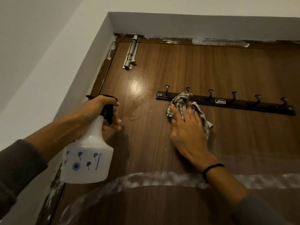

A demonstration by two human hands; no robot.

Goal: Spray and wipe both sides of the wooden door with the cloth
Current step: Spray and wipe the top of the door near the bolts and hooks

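My right hand (186,132) lies flat against the wooden door (211,70), fingers straight and spread a little, pressing the cloth (180,99) to the wood. I am not clutching it; the palm and fingers simply hold it against the surface. The striped cloth bunches out beyond my fingertips and along the outer edge of the hand, and its far end laps over the dark hook rail (227,103) that runs just above my fingers and off to the right. A black wristband (211,169) sits on that wrist, below the hand. My left hand (97,109) is raised beside the right one, well apart from it, and is curled tightly round the neck of the spray bottle (88,159). My fingers wrap the black trigger, and the white body with its small blue marks hangs below my fist. The nozzle faces the door. Just past the knuckles of the left hand, between my two hands and a little higher, a wet patch (138,95) shines on the wood with thin runs trailing down from it. Farther up from the left hand, near the top of the door, a metal bolt latch (130,53) is fixed upright.
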